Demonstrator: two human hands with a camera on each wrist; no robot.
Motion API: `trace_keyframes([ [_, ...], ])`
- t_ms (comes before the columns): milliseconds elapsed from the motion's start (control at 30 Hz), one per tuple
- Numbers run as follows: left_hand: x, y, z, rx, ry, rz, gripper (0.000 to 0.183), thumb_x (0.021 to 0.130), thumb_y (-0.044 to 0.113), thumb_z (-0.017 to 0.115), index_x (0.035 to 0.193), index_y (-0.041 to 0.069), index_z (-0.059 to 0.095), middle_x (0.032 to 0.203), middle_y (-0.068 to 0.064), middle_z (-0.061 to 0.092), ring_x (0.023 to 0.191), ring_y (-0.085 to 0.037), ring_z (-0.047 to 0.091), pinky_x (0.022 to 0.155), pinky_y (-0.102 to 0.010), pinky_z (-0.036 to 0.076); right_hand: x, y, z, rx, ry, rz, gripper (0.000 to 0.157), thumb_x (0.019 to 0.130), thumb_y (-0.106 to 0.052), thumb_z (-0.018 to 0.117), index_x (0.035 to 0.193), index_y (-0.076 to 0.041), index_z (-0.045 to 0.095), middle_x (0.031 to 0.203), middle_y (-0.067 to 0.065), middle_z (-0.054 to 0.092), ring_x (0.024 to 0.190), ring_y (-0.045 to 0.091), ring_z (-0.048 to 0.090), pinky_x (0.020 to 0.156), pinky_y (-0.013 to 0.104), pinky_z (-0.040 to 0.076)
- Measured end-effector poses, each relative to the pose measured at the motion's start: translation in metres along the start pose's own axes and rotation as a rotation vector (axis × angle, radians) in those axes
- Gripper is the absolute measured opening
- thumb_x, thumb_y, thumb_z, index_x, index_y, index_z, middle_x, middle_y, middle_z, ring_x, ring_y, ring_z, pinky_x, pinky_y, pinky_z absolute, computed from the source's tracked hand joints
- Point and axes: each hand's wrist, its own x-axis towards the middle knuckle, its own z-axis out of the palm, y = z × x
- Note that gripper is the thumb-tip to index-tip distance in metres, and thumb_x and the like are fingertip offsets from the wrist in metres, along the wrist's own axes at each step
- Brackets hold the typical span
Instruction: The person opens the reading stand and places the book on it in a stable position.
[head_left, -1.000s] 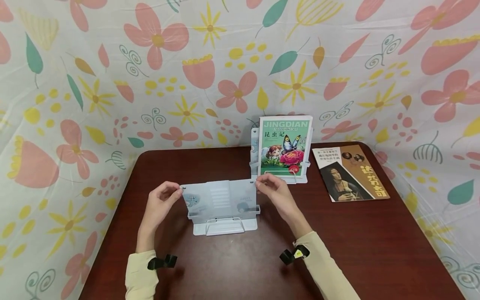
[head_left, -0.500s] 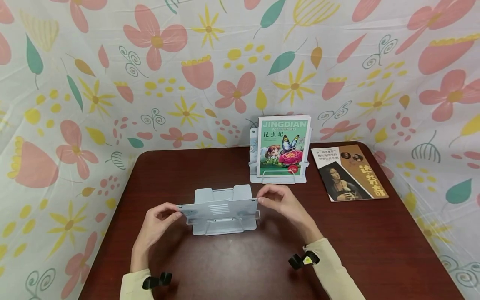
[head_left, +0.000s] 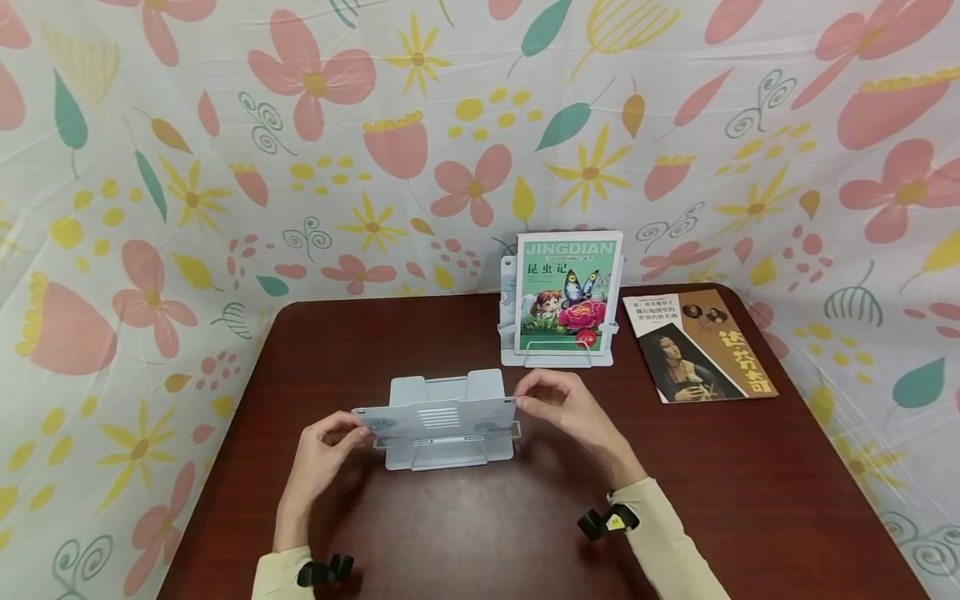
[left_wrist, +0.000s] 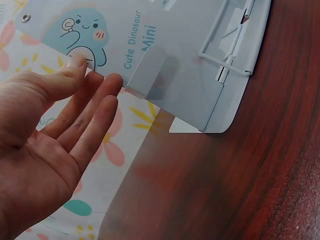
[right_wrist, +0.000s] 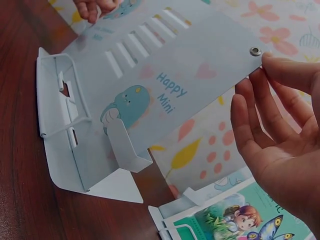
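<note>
A pale blue-grey metal book stand [head_left: 442, 414] stands mid-table, its printed back panel leaning forward over the wire page holder [head_left: 450, 454]. My left hand [head_left: 318, 458] grips the panel's left edge; in the left wrist view the thumb lies by a dinosaur picture [left_wrist: 82, 35], below the corner eyelet [left_wrist: 25, 18]. On the other side, my right hand [head_left: 573, 417] pinches the upper right corner, the thumb tip beside its eyelet [right_wrist: 255, 51]. A small folded side tab [right_wrist: 125, 147] sticks out from the panel. Behind the panel, part of the stand's rear plate [head_left: 483, 385] shows.
Farther back, a second stand [head_left: 507, 287] holds a green-covered book [head_left: 570, 292] upright. To its right a brown and white booklet [head_left: 701, 346] lies flat on the dark wood table [head_left: 465, 533]. A flower-patterned cloth [head_left: 465, 100] hangs behind and around the table.
The panel has tipped forward, towards me, from nearly upright, and both hands came lower with it. In the last half second my left hand slid a little down the left edge.
</note>
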Motion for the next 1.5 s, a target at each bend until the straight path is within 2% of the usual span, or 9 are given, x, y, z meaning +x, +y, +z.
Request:
trace_keyframes([
  [133, 0.004, -0.001, 0.0, 0.017, 0.018, 0.021, 0.008, 0.092, -0.004, 0.07, 0.098, -0.006, 0.068, 0.089, -0.012, 0.073, 0.078, -0.013, 0.076, 0.072, -0.034, 0.063, -0.002, 0.002, 0.001, 0.028, -0.026, -0.015, 0.011, 0.093, -0.001, 0.069, 0.104, 0.001, 0.07, 0.094, 0.009, 0.069, 0.085, 0.023, 0.063, 0.075, 0.029, 0.057],
  [267, 0.01, 0.0, 0.002, 0.039, 0.068, 0.041, 0.007, 0.09, -0.004, 0.072, 0.096, -0.006, 0.069, 0.086, -0.021, 0.072, 0.075, -0.014, 0.075, 0.069, -0.028, 0.062, -0.005, 0.0, 0.003, 0.055, -0.08, -0.02, 0.009, 0.093, -0.002, 0.069, 0.102, -0.003, 0.07, 0.093, 0.009, 0.068, 0.084, 0.02, 0.062, 0.076, 0.033, 0.059],
  [467, 0.023, 0.006, 0.015, 0.074, 0.153, -0.013, 0.008, 0.087, -0.002, 0.076, 0.094, -0.005, 0.072, 0.087, -0.03, 0.071, 0.073, -0.011, 0.075, 0.066, -0.018, 0.058, -0.01, -0.002, 0.001, 0.083, -0.145, -0.047, 0.007, 0.093, -0.002, 0.068, 0.099, -0.003, 0.072, 0.093, 0.012, 0.068, 0.085, 0.02, 0.063, 0.077, 0.03, 0.06],
  [633, 0.03, 0.023, 0.028, 0.096, 0.224, -0.094, 0.009, 0.087, -0.006, 0.074, 0.096, -0.009, 0.072, 0.091, -0.032, 0.073, 0.074, -0.022, 0.076, 0.067, -0.021, 0.06, -0.012, 0.0, 0.001, 0.095, -0.213, -0.059, 0.008, 0.092, 0.0, 0.067, 0.098, -0.004, 0.071, 0.093, 0.011, 0.068, 0.087, 0.02, 0.062, 0.078, 0.03, 0.059],
  [767, 0.031, 0.043, 0.037, 0.126, 0.247, -0.089, 0.011, 0.088, -0.005, 0.074, 0.097, -0.009, 0.072, 0.092, -0.03, 0.074, 0.076, -0.027, 0.076, 0.066, -0.02, 0.06, -0.011, 0.0, 0.003, 0.074, -0.256, -0.05, 0.006, 0.091, -0.002, 0.069, 0.095, -0.006, 0.068, 0.092, 0.009, 0.067, 0.088, 0.019, 0.062, 0.078, 0.032, 0.059],
  [967, 0.035, 0.056, 0.046, 0.156, 0.235, -0.015, 0.021, 0.087, 0.001, 0.077, 0.103, -0.01, 0.07, 0.094, -0.027, 0.075, 0.081, -0.01, 0.073, 0.073, -0.016, 0.058, -0.009, -0.002, 0.005, 0.063, -0.282, -0.013, 0.011, 0.088, -0.006, 0.075, 0.095, -0.007, 0.067, 0.095, 0.011, 0.066, 0.091, 0.02, 0.064, 0.079, 0.037, 0.061],
  [1167, 0.04, 0.049, 0.049, 0.154, 0.186, -0.014, 0.029, 0.09, 0.008, 0.076, 0.114, -0.005, 0.069, 0.1, -0.023, 0.075, 0.086, -0.004, 0.071, 0.078, -0.016, 0.058, -0.007, 0.003, 0.008, 0.063, -0.309, 0.014, 0.021, 0.087, -0.011, 0.079, 0.102, -0.005, 0.066, 0.099, 0.018, 0.065, 0.094, 0.027, 0.066, 0.08, 0.04, 0.062],
  [1333, 0.05, 0.03, 0.051, 0.15, 0.131, -0.007, 0.037, 0.092, 0.016, 0.076, 0.126, 0.005, 0.065, 0.108, -0.019, 0.076, 0.093, -0.008, 0.072, 0.082, -0.015, 0.057, -0.005, 0.003, 0.01, 0.05, -0.312, -0.007, 0.026, 0.085, -0.01, 0.08, 0.106, -0.007, 0.066, 0.101, 0.016, 0.066, 0.096, 0.036, 0.066, 0.091, 0.042, 0.059],
  [1500, 0.054, 0.031, 0.056, 0.163, 0.071, 0.01, 0.039, 0.095, 0.019, 0.072, 0.132, 0.007, 0.064, 0.115, -0.02, 0.074, 0.103, -0.024, 0.073, 0.087, -0.021, 0.057, -0.002, 0.004, 0.016, 0.046, -0.325, -0.017, 0.034, 0.083, -0.011, 0.083, 0.112, -0.009, 0.065, 0.103, 0.014, 0.068, 0.097, 0.034, 0.066, 0.09, 0.043, 0.059],
])
